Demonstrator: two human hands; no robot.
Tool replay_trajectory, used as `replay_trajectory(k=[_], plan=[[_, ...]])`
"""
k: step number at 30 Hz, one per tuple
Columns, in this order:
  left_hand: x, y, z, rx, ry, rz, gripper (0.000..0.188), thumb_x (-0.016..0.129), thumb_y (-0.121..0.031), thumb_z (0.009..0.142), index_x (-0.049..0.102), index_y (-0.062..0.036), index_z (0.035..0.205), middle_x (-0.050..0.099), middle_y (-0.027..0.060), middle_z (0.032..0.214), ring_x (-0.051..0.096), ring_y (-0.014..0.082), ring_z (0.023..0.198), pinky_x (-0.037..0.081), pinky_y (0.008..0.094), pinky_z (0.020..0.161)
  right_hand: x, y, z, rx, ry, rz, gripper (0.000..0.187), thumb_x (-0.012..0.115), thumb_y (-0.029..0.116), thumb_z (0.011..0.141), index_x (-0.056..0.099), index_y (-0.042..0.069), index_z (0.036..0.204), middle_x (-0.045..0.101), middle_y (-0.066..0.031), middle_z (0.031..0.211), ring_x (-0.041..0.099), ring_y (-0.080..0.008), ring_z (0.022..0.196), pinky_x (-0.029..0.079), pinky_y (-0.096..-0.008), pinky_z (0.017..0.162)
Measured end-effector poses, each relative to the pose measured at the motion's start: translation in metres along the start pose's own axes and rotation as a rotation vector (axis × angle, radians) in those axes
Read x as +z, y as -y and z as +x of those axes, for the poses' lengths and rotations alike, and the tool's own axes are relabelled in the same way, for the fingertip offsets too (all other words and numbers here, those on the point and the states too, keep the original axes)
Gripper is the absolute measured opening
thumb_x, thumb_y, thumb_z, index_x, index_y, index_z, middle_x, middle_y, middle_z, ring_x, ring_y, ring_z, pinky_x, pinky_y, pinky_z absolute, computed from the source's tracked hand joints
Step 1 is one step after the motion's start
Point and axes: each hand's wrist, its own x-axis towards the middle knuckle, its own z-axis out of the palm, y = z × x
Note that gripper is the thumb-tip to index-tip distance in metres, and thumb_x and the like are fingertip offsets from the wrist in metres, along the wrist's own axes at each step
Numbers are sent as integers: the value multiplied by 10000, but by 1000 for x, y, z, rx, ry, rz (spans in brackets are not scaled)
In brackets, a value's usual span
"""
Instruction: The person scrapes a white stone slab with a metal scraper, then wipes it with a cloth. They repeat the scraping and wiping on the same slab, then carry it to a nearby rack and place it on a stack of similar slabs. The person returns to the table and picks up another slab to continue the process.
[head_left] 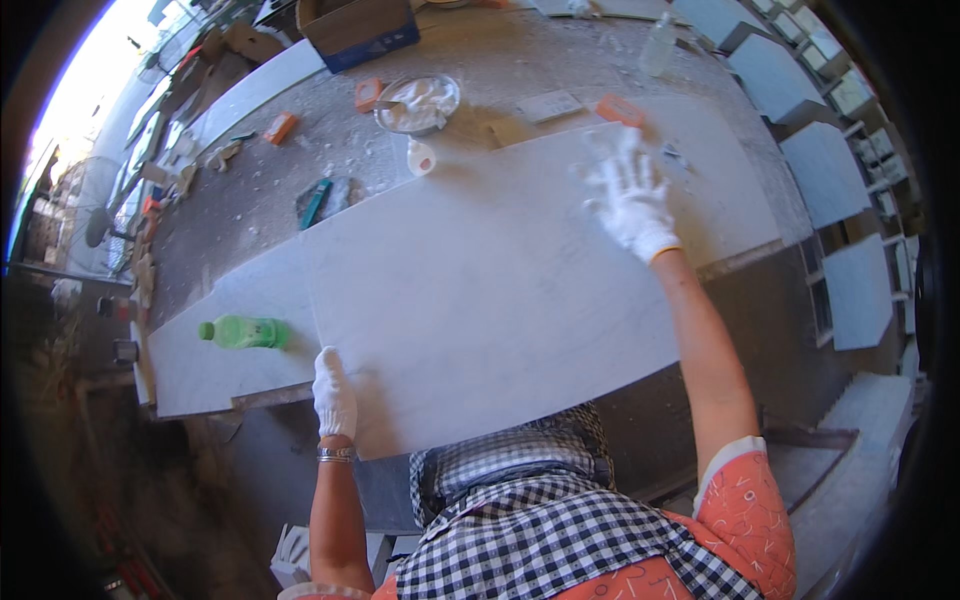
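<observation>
A large pale slab [470, 270], smooth and faintly veined, lies across the middle and juts over the near side of the bench. My left hand [334, 395], in a white knit glove, grips the slab's left edge near its front corner; its fingers are partly hidden. My right hand [637, 205], gloved too, reaches over the far right part of the slab. Its fingers are spread, slightly smeared, and it holds nothing. A green plastic bottle [245, 332] lies on its side on another pale slab [190, 375], left of my left hand.
Beyond the slab are a bowl of white paste [420, 104], a white roll [421, 157], a green-handled tool [315, 203], orange blocks [620, 110] and a clear bottle [657, 45]. A cardboard box [358, 35] stands at the back. Pale panels [822, 172] line the right side.
</observation>
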Motion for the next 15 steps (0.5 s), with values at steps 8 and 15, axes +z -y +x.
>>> replay_trajectory(k=[8, 15], plan=[[-3, 22, 22, -167, 171, -407, 885, 320, -699, 1074, 598, 91, 1361, 668, 112, 1146, 593, 198, 1029, 485, 350, 971, -53, 275, -193, -828, -28, 358, 950, 748, 659, 768, 508, 136, 1524, 340, -182, 1670, 160, -508, 1568, 305, -567, 1199], [4, 56, 55, -50, 324, -521, 848, 368, -649, 1088, 471, 87, 1497, 594, 149, 1409, 569, 214, 1224, 459, 359, 1071, -47, 266, -226, -797, 142, 405, 732, 583, 525, 988, 352, 246, 1624, 147, -109, 1755, 49, -436, 1610, 282, -573, 1229]])
